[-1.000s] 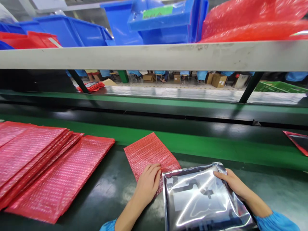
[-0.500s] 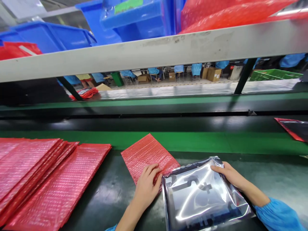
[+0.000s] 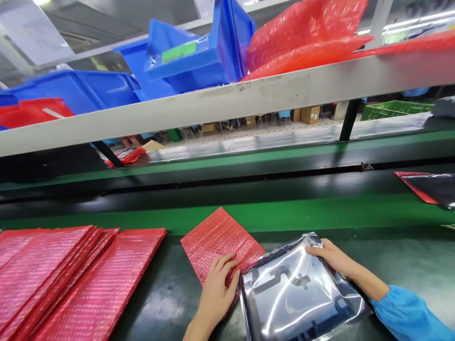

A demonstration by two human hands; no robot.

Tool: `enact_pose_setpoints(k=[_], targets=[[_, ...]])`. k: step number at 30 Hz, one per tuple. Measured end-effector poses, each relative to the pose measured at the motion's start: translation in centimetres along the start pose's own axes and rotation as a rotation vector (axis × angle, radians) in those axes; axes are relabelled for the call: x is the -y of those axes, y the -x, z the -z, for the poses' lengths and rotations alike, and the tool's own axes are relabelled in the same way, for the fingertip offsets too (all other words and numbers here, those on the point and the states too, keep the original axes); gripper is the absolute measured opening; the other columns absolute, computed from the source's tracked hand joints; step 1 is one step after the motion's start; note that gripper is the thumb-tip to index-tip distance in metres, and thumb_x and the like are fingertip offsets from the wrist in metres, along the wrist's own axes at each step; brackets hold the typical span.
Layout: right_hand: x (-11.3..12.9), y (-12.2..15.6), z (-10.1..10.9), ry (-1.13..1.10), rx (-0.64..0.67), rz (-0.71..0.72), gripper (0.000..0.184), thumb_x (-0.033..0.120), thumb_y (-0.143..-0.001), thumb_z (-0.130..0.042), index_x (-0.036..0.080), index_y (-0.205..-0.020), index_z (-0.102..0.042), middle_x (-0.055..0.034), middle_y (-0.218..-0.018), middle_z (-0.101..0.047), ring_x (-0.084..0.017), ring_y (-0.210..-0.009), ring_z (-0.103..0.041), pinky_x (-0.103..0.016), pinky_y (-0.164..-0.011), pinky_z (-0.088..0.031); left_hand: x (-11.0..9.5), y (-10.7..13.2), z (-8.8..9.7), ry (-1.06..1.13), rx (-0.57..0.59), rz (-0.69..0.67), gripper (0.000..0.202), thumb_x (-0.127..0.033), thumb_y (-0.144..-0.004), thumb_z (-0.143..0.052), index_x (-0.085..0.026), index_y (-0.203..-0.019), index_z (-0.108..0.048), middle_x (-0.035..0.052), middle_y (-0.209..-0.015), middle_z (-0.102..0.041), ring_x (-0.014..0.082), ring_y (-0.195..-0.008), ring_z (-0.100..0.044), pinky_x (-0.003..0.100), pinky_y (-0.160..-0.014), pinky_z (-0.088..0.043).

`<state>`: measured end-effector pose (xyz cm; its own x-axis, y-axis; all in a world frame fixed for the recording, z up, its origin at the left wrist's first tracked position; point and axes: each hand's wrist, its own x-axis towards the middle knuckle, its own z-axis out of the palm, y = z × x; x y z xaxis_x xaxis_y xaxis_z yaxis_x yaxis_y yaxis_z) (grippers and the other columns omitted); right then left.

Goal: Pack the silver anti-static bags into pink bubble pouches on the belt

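Observation:
A single red bubble-wrap bag (image 3: 218, 239) lies askew on the dark bench. My left hand (image 3: 218, 286) is closed on its near right edge, fingers over the top and thumb beside them. Touching that edge is a shiny silver anti-static bag (image 3: 291, 293) with a flat panel-like thing inside and dark printed marks on it. My right hand (image 3: 332, 255) grips the bag's far right corner, thumb on top and the other fingers hidden underneath. The bag's left corner meets the red bag close to my left thumb.
Several red bubble-wrap bags (image 3: 85, 284) are stacked at the left. Another dark bag on red wrap (image 3: 432, 187) rests at the right. A white shelf beam (image 3: 199, 111) crosses above the bench, carrying blue bins (image 3: 192, 61) and red bubble wrap (image 3: 302, 35).
My view has tilted up and rolled a little, so the shelf sits lower in the picture. Both hands keep their holds; the silver bag has shifted slightly left.

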<state>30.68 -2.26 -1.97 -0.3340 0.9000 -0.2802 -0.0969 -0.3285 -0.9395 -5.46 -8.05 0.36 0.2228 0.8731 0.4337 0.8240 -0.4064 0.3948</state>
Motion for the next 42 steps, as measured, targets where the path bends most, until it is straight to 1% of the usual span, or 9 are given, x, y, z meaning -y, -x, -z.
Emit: enact_pose_setpoints(k=[9, 16, 21, 25, 27, 33, 37, 40, 42], targets=[[-0.1, 0.2, 0.2, 0.003, 0.035, -0.007, 0.056, 0.066, -0.065, -0.088, 0.012, -0.08, -0.077, -0.0086, -0.075, -0.073, -0.022, -0.069, -0.068, -0.03, -0.067, -0.054, 0.6, 0.1, -0.5, -0.011, -0.026, -0.024, 0.025, -0.036, -0.1, -0.055, -0.025, -0.101, -0.077, 0.0096, -0.113, -0.077, 0.0264, -0.105, -0.073, 0.044, -0.089, -0.064], [0.3, 0.3, 0.2, 0.026, -0.061, -0.022, 0.061, 0.071, -0.058, -0.088, 0.013, -0.073, -0.075, -0.0083, -0.07, -0.072, -0.021, -0.064, -0.065, -0.029, -0.063, -0.051, 0.4, -0.1, -0.3, -0.016, -0.003, -0.03, 0.021, -0.033, -0.1, -0.056, -0.024, -0.105, -0.075, 0.0098, -0.116, -0.075, 0.0261, -0.107, -0.071, 0.044, -0.092, -0.062], [1.5, 2.1, 0.1, 0.034, -0.192, -0.127, 0.059, 0.066, -0.043, -0.095, 0.017, -0.064, -0.07, -0.0059, -0.062, -0.069, -0.021, -0.058, -0.063, -0.031, -0.059, -0.051, -1.1, 0.0, -0.7, -0.032, 0.07, 0.018, 0.021, -0.028, -0.098, -0.057, -0.022, -0.109, -0.072, 0.0101, -0.117, -0.073, 0.0259, -0.11, -0.067, 0.045, -0.098, -0.059], [1.8, 3.1, 0.1, -0.008, -0.281, -0.219, 0.054, 0.059, -0.045, -0.096, 0.018, -0.068, -0.07, -0.0051, -0.062, -0.068, -0.021, -0.056, -0.063, -0.031, -0.056, -0.052, -1.8, 0.4, -1.2, -0.12, 0.141, 0.118, 0.039, -0.009, -0.089, -0.051, -0.019, -0.122, -0.069, 0.0127, -0.127, -0.068, 0.0277, -0.119, -0.063, 0.047, -0.104, -0.055], [1.9, 3.3, 0.1, -0.003, -0.319, -0.236, 0.053, 0.058, -0.046, -0.095, 0.018, -0.067, -0.069, -0.0047, -0.061, -0.066, -0.02, -0.054, -0.061, -0.031, -0.054, -0.052, -1.9, 0.4, -1.1, -0.145, 0.175, 0.145, 0.046, -0.004, -0.085, -0.048, -0.017, -0.125, -0.068, 0.0138, -0.129, -0.067, 0.0283, -0.121, -0.061, 0.047, -0.106, -0.054], [2.2, 3.7, 0.0, 0.062, -0.377, -0.219, 0.046, 0.055, -0.052, -0.09, 0.018, -0.068, -0.068, -0.0042, -0.06, -0.063, -0.019, -0.052, -0.058, -0.031, -0.052, -0.05, -1.7, 0.5, -0.7, -0.063, 0.154, 0.174, 0.042, -0.011, -0.095, -0.043, -0.018, -0.129, -0.067, 0.0126, -0.131, -0.067, 0.0267, -0.123, -0.06, 0.048, -0.108, -0.052], [2.7, 3.6, -0.3, 0.045, -0.485, -0.237, 0.047, 0.048, -0.045, -0.093, 0.016, -0.07, -0.069, -0.0059, -0.064, -0.067, -0.02, -0.056, -0.06, -0.031, -0.053, -0.05, -2.1, 0.7, -0.8, -0.051, 0.15, 0.191, 0.045, -0.018, -0.1, -0.04, -0.017, -0.141, -0.06, 0.0138, -0.135, -0.065, 0.0276, -0.124, -0.06, 0.049, -0.11, -0.05], [2.9, 3.4, -0.4, 0.023, -0.57, -0.191, 0.05, 0.049, -0.041, -0.094, 0.017, -0.071, -0.07, -0.0045, -0.066, -0.067, -0.02, -0.058, -0.06, -0.031, -0.054, -0.051, -2.7, 0.8, -0.9, -0.086, 0.173, 0.165, 0.05, -0.016, -0.098, -0.042, -0.018, -0.146, -0.056, 0.0143, -0.14, -0.062, 0.0286, -0.126, -0.059, 0.051, -0.112, -0.048], [2.8, 3.3, -0.2, 0.02, -0.608, -0.164, 0.05, 0.051, -0.042, -0.094, 0.019, -0.068, -0.066, -0.0013, -0.06, -0.061, -0.018, -0.056, -0.056, -0.029, -0.053, -0.049, -2.8, 1.0, -1.0, -0.137, 0.167, 0.169, 0.057, -0.013, -0.092, -0.047, -0.018, -0.148, -0.053, 0.0151, -0.145, -0.058, 0.0306, -0.132, -0.055, 0.052, -0.115, -0.046]])
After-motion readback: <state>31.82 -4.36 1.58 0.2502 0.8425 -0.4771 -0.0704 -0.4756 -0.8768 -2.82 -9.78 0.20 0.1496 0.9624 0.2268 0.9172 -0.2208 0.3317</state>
